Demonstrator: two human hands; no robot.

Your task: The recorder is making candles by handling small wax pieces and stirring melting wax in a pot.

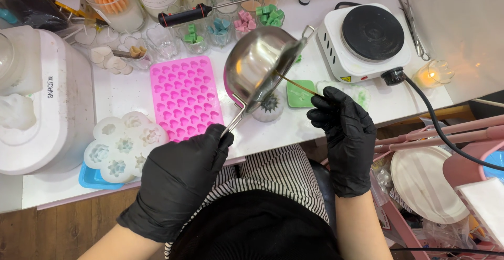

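Nearest: left hand (176, 186) in a black glove, grip clenched on the thin wire handle of a steel melting pot (261, 65), holding it tilted above the desk (262, 128), spout end raised toward the far right. Right hand (344, 134), also gloved in black, grip pinched on a thin stick (296, 84) whose far tip reaches into the pot's bowl. Directly under the pot: a small white mould (269, 107) with a dark star-shaped cavity, and just right of it a square green mould (300, 94). Left of the pot, flat on the desk: a pink silicone tray (184, 97) of small heart cavities; nearer and further left, a white flower-shaped mould (123, 144) resting on a blue tray (94, 178). At far left, a bulky white appliance (47, 102). Right of the pot, a white electric hotplate (367, 42) with a black disc and black cord; beyond that, a small lit candle (433, 75) in glass. Along the far edge: clear cups (218, 26) holding green, blue and pink wax cubes, a black-handled tool laid across them.
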